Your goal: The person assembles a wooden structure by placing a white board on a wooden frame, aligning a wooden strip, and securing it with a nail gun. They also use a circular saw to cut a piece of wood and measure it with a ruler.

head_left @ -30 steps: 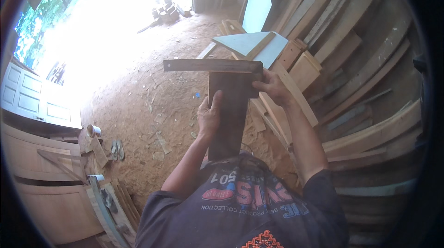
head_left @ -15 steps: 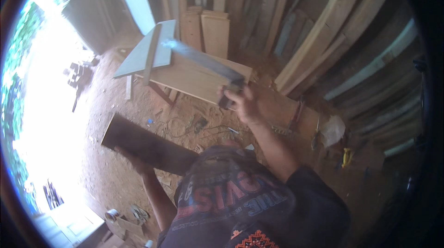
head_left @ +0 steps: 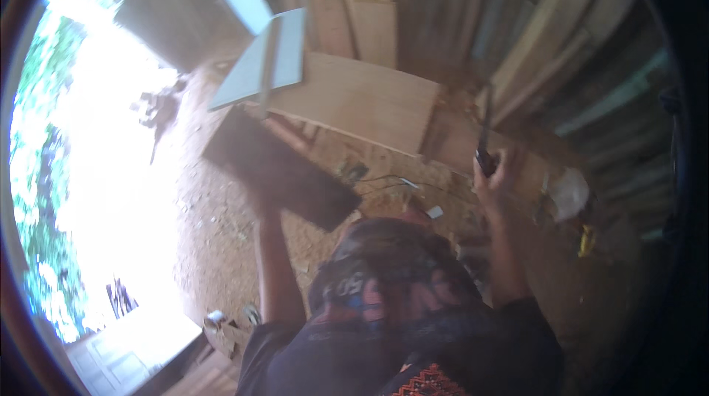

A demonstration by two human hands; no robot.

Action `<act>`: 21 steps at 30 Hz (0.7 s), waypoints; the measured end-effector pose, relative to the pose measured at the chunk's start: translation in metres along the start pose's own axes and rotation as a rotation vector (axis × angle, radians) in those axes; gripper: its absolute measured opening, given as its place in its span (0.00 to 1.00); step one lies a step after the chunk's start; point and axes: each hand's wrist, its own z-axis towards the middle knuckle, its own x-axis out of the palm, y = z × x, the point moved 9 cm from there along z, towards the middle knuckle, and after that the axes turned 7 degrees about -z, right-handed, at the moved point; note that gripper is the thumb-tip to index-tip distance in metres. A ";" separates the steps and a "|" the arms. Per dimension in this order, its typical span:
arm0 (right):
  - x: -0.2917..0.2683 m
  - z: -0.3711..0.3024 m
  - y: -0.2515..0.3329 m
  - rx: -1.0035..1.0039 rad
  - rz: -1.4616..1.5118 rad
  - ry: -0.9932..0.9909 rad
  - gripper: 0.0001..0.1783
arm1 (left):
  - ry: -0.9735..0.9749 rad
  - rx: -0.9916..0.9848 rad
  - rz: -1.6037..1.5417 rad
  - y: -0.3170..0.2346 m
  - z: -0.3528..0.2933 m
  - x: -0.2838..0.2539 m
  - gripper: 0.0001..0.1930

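Observation:
My left hand (head_left: 264, 202) is closed on a short, wide dark-brown wooden board (head_left: 284, 168), held tilted in the air in front of me. The hand grips its lower edge, and the fingers behind it are mostly hidden. Out to the right, my right hand (head_left: 499, 176) is wrapped round the black handle of a handsaw (head_left: 485, 123). Its thin blade points up and away, seen nearly edge-on. Ahead lies a broad pale wooden plank (head_left: 362, 93) on a low support. A light-blue angled panel (head_left: 249, 71) and a narrow wooden strip (head_left: 271, 56) rest at its left end.
Long timbers (head_left: 546, 34) lean along the far right wall. Short boards (head_left: 373, 26) stand behind the plank. A cable (head_left: 384, 179) crosses the sawdust-covered ground (head_left: 221, 233). A yellow tool (head_left: 586, 241) and a clear plastic bag (head_left: 569, 195) lie at right. A white panelled piece (head_left: 133, 348) sits lower left.
My right hand has swung the handsaw from above the plank out to the right, its blade now pointing away. My left hand has raised the dark board towards the plank. The view has shifted.

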 end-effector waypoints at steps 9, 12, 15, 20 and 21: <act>0.066 -0.017 -0.051 -0.129 -0.263 0.308 0.31 | 0.021 -0.790 -1.358 0.004 -0.049 0.105 0.46; 0.078 -0.012 -0.078 -0.163 -0.211 0.332 0.33 | -0.003 -1.069 -1.512 0.031 -0.074 0.124 0.44; 0.088 -0.004 -0.099 -0.037 -0.288 0.501 0.36 | -0.049 -1.184 -1.647 0.043 -0.085 0.127 0.36; 0.075 0.001 -0.060 -0.108 -0.338 0.588 0.37 | -0.140 -1.135 -1.906 0.055 -0.085 0.116 0.23; 0.070 -0.001 -0.050 -0.148 -0.408 0.582 0.35 | -0.164 -1.122 -1.908 0.061 -0.086 0.113 0.23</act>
